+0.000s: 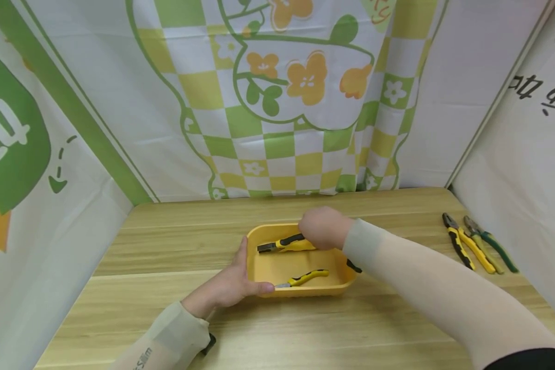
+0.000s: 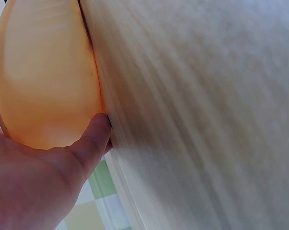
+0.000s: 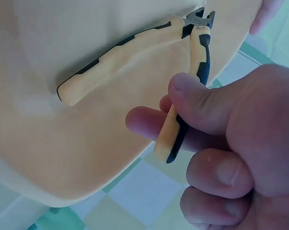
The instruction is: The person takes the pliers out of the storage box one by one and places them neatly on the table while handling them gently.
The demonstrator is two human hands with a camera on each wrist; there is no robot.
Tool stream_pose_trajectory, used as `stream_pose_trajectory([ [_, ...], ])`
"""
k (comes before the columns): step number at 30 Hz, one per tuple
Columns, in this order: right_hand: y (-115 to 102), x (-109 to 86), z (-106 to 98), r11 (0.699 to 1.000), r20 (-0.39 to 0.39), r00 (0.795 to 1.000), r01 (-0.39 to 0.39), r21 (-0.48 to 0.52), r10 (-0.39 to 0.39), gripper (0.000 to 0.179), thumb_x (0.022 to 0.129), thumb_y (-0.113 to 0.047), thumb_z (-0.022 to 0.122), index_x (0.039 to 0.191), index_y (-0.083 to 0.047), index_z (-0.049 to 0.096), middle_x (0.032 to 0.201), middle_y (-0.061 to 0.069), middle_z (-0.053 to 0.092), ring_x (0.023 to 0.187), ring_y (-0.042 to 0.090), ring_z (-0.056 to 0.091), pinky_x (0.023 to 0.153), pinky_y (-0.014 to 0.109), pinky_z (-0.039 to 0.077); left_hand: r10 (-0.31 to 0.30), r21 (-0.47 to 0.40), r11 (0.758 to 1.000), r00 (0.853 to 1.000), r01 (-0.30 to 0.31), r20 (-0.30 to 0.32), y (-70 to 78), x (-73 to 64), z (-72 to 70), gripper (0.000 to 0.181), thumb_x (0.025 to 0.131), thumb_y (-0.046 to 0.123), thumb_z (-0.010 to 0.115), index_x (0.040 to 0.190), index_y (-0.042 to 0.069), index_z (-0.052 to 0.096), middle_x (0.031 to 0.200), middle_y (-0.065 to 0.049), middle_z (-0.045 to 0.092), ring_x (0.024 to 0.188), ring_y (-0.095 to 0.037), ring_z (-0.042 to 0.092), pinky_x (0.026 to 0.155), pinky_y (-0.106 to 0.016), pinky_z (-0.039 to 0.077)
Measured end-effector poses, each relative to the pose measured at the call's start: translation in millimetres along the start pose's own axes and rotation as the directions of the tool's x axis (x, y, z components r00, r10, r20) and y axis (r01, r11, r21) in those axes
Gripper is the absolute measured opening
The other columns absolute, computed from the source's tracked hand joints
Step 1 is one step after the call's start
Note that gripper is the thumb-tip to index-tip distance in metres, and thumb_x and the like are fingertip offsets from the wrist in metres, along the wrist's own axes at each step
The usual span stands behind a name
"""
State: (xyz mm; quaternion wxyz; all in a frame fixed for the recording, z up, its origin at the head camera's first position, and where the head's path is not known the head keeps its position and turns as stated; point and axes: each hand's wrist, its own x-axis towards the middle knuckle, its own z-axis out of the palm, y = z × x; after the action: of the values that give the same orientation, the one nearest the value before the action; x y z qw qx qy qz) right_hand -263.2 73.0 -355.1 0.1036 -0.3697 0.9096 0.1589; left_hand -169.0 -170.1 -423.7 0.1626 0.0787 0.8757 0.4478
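Note:
A yellow plastic tray [image 1: 305,292] stands on the wooden table. My left hand [image 1: 225,288] holds its left end, thumb along the near rim and fingers against the side. Over the far right part of the tray, my right hand [image 1: 326,227] pinches one handle of yellow-and-black pliers [image 3: 120,52] between thumb and index finger. The handles are spread, and the other handle lies close to the tray's inner surface. In the head view the hand covers the rear of these pliers. Smaller yellow-handled pliers [image 1: 309,277] lie along the tray's near side.
A black handle end [image 1: 353,266] shows at the tray's right rim, partly behind the right forearm. On the table at right lie yellow-and-black pliers [image 1: 467,241] and green-handled pliers [image 1: 492,244]. Printed curtains [image 1: 300,154] hang behind the table.

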Motion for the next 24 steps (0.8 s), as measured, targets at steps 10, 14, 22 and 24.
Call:
stream_pose_trajectory([
  [10, 20.2, -19.6, 10.5, 0.979, -0.102, 0.994, -0.010, 0.201, 0.032, 0.011, 0.098, -0.020, 0.066, 0.091, -0.012, 0.069, 0.080, -0.001, 0.062, 0.074, 0.017, 0.059, 0.069, 0.038, 0.053, -0.001, 0.009, 1.000, 1.000, 0.001, -0.001, 0.9, -0.5, 0.0, 0.140, 0.073, 0.044, 0.088, 0.156, 0.007, -0.019, 0.158, -0.034, 0.013, 0.133, -0.039, 0.038, 0.113, -0.055, 0.022],
  [14, 32.0, -26.8, 15.0, 0.958, -0.189, 0.981, 0.016, 0.285, 0.040, 0.015, 0.098, -0.018, 0.065, 0.084, -0.013, 0.064, 0.075, -0.004, 0.058, 0.067, 0.016, 0.054, 0.065, 0.037, 0.049, 0.012, 0.004, 1.000, 1.000, -0.012, 0.001, 0.1, 0.3, -0.7, 0.140, 0.074, 0.043, 0.088, 0.156, 0.007, -0.019, 0.158, -0.034, 0.011, 0.135, -0.040, 0.035, 0.114, -0.055, 0.021],
  [22, 50.7, -40.9, 25.6, 0.891, -0.314, 0.949, 0.113, 0.439, 0.035, 0.008, 0.098, -0.013, 0.065, 0.094, -0.008, 0.070, 0.081, -0.003, 0.064, 0.069, 0.013, 0.054, 0.066, 0.036, 0.048, 0.008, 0.014, 1.000, 1.000, -0.008, 0.002, 0.2, -0.5, -0.6, 0.140, 0.074, 0.043, 0.088, 0.155, 0.006, -0.020, 0.157, -0.036, 0.010, 0.136, -0.044, 0.034, 0.113, -0.057, 0.021],
  [24, 54.2, -45.7, 27.8, 0.848, -0.320, 0.945, 0.116, 0.516, 0.065, 0.009, 0.098, -0.013, 0.064, 0.095, -0.008, 0.071, 0.080, 0.000, 0.065, 0.067, 0.014, 0.052, 0.064, 0.035, 0.046, 0.007, 0.021, 1.000, 1.000, -0.007, 0.001, 0.5, -0.8, -0.5, 0.139, 0.075, 0.044, 0.087, 0.155, 0.006, -0.020, 0.157, -0.036, 0.010, 0.136, -0.044, 0.034, 0.113, -0.056, 0.021],
])
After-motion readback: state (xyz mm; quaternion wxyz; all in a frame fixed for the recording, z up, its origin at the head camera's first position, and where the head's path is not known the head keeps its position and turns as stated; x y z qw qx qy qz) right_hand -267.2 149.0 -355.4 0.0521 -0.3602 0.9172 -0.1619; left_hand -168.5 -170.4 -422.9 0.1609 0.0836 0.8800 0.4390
